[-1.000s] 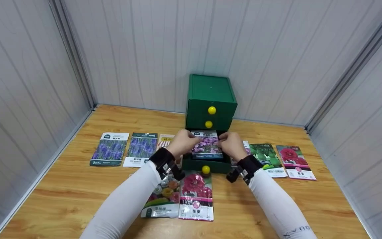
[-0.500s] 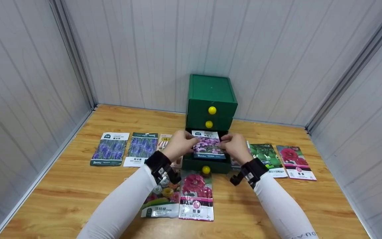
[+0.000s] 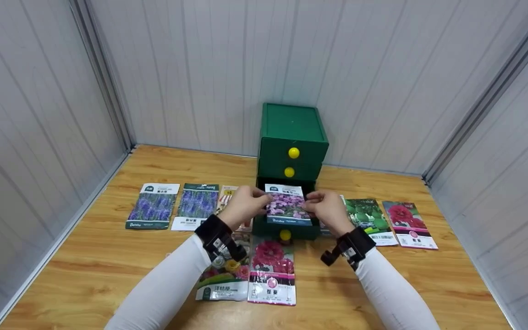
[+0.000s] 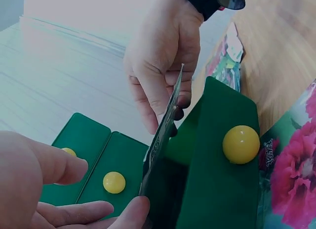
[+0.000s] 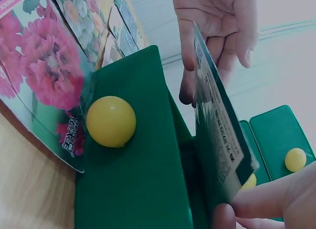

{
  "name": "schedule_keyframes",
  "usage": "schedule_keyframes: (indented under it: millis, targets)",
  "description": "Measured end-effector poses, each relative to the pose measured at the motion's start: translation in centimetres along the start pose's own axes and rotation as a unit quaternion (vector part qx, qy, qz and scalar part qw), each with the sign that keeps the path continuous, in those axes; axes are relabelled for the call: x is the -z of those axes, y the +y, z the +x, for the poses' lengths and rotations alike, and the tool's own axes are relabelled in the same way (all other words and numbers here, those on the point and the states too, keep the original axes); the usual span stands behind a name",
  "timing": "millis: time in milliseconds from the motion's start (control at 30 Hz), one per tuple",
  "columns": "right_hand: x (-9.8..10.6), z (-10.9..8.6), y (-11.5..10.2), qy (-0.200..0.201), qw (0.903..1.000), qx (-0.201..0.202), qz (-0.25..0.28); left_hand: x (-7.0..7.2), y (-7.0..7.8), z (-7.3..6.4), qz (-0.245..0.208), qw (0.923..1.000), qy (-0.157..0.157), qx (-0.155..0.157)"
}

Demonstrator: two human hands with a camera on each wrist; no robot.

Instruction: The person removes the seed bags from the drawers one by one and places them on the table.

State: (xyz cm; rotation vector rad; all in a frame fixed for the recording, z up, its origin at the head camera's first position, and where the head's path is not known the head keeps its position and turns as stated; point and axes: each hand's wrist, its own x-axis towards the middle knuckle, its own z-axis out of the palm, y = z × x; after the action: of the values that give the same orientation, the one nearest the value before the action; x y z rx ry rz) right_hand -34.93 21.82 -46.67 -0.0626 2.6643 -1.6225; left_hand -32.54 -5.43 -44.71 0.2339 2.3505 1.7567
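A seed packet (image 3: pixel 287 205) with pink-purple flowers stands tilted over the pulled-out bottom drawer (image 3: pixel 305 231) of a green drawer cabinet (image 3: pixel 291 121). My right hand (image 3: pixel 330 211) pinches its right edge, thumb on the front and fingers behind, as the left wrist view shows. At the opposite edge is my left hand (image 3: pixel 244 206); its fingertips touch the packet, while the thumb (image 4: pixel 66 165) stands apart from it. The packet's printed back (image 5: pixel 219 125) shows in the right wrist view. Much of the drawer's inside is hidden behind the packet.
Two closed drawers with yellow knobs (image 3: pixel 294 153) sit above. Lavender-coloured flower packets (image 3: pixel 154 206) lie left, partly covered ones beside the drawer. A green-fruit packet (image 3: pixel 369 220) and a red-flower packet (image 3: pixel 409 224) lie right. Two more, including a pink-flower packet (image 3: pixel 271 275), lie in front.
The packet has come slightly toward me and now leans over the drawer's front. Both hands have drawn back a little, and the left hand's thumb has come off the packet's face.
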Motion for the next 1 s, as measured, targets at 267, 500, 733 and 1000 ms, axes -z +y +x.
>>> schedule_keyframes:
  millis: [267,500,733,1000]
  targets:
    - [0.1,-0.2,0.5,0.004,0.9991,-0.013,0.04,-0.2,-0.7,0.1,-0.025,0.9997,0.008,0.0]
    - [0.2,-0.5,0.4,-0.002,0.997,-0.013,0.076,-0.4,-1.0,0.6,-0.055,0.9984,0.007,-0.013]
    - [0.2,-0.6,0.5,-0.008,0.9955,-0.006,0.094,-0.3,-1.2,0.8,-0.012,0.9996,0.017,-0.017]
    - [0.2,-1.3,0.6,-0.021,0.9938,-0.015,0.109,-0.5,-1.6,0.8,-0.036,0.9986,0.029,-0.027]
